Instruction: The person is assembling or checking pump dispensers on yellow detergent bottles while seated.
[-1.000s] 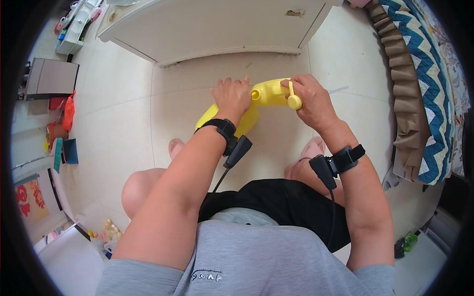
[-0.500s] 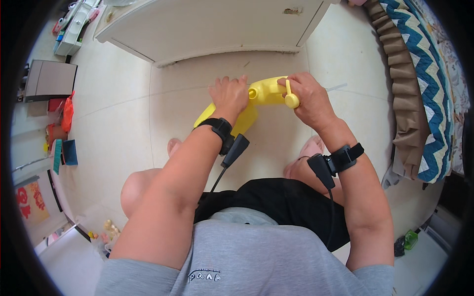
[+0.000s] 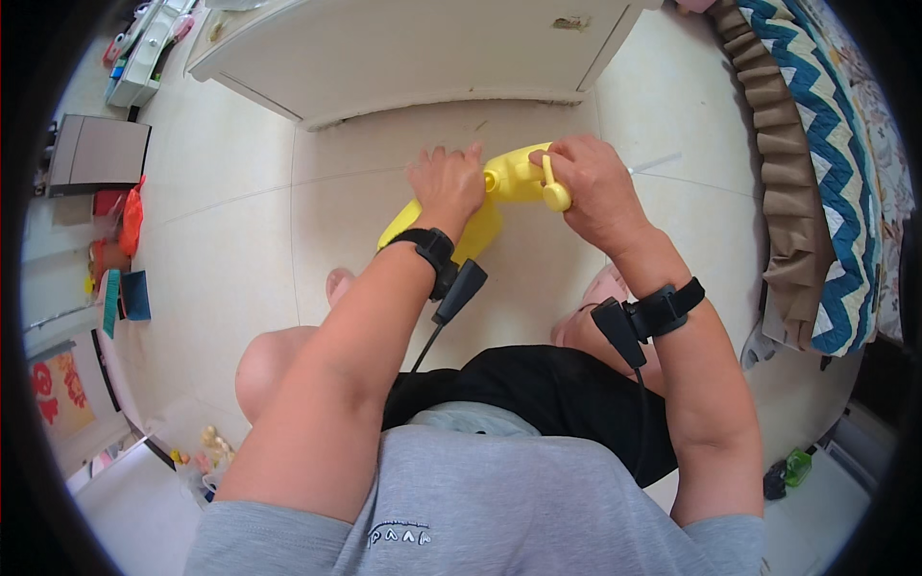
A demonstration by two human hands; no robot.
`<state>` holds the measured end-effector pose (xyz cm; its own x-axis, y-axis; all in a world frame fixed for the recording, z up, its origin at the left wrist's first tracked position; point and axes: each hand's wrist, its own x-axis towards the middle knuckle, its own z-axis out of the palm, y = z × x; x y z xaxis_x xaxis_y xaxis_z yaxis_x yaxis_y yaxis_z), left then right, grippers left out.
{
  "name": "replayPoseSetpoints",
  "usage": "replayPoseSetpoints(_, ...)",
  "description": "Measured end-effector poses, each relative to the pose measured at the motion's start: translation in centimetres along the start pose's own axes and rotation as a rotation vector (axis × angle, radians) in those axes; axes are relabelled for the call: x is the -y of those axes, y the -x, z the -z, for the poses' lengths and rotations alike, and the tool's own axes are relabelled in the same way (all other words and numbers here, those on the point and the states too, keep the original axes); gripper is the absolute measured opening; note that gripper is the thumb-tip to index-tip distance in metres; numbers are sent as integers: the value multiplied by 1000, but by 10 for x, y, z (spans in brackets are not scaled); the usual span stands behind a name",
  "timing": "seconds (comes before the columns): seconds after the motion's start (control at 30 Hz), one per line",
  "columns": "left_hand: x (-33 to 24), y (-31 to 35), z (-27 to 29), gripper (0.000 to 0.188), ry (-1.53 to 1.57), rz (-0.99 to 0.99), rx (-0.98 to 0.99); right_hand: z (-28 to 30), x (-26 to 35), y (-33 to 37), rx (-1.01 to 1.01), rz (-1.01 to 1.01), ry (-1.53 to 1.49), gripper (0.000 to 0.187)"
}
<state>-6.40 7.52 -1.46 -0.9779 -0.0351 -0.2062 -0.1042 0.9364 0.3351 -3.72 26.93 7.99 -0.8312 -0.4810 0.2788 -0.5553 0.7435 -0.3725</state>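
A yellow plastic toy [image 3: 509, 182] with a long curved body is held above the tiled floor in front of my knees. My left hand [image 3: 448, 182] grips its middle from above, fingers closed over it. My right hand [image 3: 588, 187] holds its right end, where a small yellow knob on a stem [image 3: 554, 192] sticks out beside my fingers. Both wrists carry black straps with small black devices and cables.
A white cabinet [image 3: 413, 48] stands on the floor just beyond the toy. A bed with a blue zigzag quilt and brown skirt [image 3: 816, 163] runs along the right. Small toys and boxes [image 3: 120, 259] lie at the far left. A green object [image 3: 795, 468] sits lower right.
Both hands and the yellow toy stay nearly in place; the toy's right end and knob shifted very slightly under my right hand.
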Motion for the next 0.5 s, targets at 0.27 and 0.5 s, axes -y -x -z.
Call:
replayPoseSetpoints(0.27,20,-14,2,66,454,233,192,3,5,-6,-32,21,8,39)
replayPoseSetpoints(0.5,20,20,83,84,934,98,889,2,-2,5,-6,-20,2,39)
